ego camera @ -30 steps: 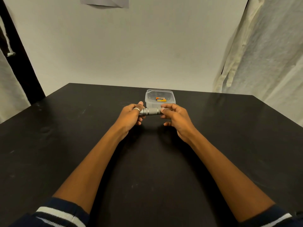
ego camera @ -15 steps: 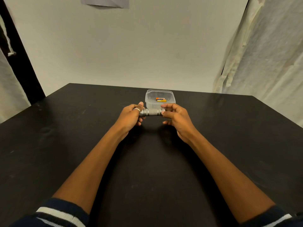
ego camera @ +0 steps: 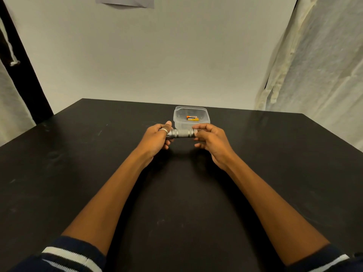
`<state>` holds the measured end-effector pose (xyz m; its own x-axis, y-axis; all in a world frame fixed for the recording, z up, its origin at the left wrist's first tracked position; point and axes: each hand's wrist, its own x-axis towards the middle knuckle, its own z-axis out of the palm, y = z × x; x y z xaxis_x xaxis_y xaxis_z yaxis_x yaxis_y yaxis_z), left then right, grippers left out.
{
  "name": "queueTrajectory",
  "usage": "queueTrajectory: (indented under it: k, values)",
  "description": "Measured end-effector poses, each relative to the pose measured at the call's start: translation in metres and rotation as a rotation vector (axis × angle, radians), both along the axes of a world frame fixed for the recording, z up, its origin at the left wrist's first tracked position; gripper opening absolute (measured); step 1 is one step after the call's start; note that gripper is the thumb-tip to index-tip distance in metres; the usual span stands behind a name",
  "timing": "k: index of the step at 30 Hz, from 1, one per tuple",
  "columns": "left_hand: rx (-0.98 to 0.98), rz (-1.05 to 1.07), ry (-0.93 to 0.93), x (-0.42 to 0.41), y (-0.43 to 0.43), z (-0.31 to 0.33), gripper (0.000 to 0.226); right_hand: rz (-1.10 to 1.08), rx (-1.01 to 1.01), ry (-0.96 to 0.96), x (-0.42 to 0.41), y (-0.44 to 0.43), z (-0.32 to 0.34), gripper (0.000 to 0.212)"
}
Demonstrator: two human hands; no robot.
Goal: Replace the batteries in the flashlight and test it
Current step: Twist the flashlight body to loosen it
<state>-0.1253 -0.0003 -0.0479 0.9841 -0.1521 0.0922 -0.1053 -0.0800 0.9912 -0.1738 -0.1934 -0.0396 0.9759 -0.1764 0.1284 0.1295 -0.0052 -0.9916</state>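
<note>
Striped sleeves (ego camera: 68,254) at the bottom corners, two forearms (ego camera: 110,193) reach over a black tabletop (ego camera: 78,173) to mid-frame, where a silver flashlight (ego camera: 181,133) is held level: the left hand (ego camera: 157,137), wearing a ring (ego camera: 163,130), has its fingers (ego camera: 166,147) curled round the left end, the right hand (ego camera: 211,140) pinches the right end. Just behind, a clear plastic container (ego camera: 177,123) holds two orange-and-yellow batteries (ego camera: 192,118), a pale wall (ego camera: 176,55) beyond.

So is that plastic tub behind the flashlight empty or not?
Not empty. The lidless clear tub holds what look like two small batteries, one orange and one yellow, lying flat on its bottom.
</note>
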Motion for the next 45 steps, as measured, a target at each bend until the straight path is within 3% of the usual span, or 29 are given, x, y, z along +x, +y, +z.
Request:
queueTrajectory:
  k: [6, 10, 15, 21, 26, 32, 39, 42, 45]
  values:
    - [-0.004, 0.012, -0.009, 0.001, -0.001, -0.001, 0.037, -0.092, -0.145, 0.071, 0.003, 0.005, -0.003, 0.03]
    - [0.007, 0.008, -0.01, 0.001, 0.0, -0.001, 0.037, -0.01, -0.039, 0.027, -0.001, 0.002, -0.001, 0.013]
    - [-0.005, 0.013, -0.005, -0.001, 0.0, 0.0, 0.038, 0.022, 0.002, 0.01, -0.002, -0.001, 0.001, 0.019]
    - [-0.016, 0.018, 0.001, -0.002, -0.002, 0.002, 0.037, -0.036, -0.156, 0.044, -0.001, 0.005, 0.0, 0.027]
    - [-0.008, 0.01, 0.01, -0.002, -0.002, 0.001, 0.033, 0.034, 0.003, 0.009, -0.005, -0.001, 0.002, 0.017]
    - [-0.038, 0.031, 0.029, -0.001, -0.001, 0.003, 0.038, 0.082, 0.142, -0.032, -0.007, -0.002, 0.004, 0.03]
    - [-0.099, 0.036, 0.057, -0.004, -0.002, 0.004, 0.037, 0.053, 0.184, 0.001, -0.005, -0.003, 0.002, 0.022]
    - [-0.114, 0.05, 0.074, -0.003, 0.001, 0.006, 0.036, 0.028, -0.028, 0.031, -0.003, -0.004, 0.005, 0.03]
    - [-0.135, 0.05, 0.085, -0.004, 0.0, 0.009, 0.036, -0.071, -0.593, 0.014, -0.001, -0.016, 0.011, 0.033]
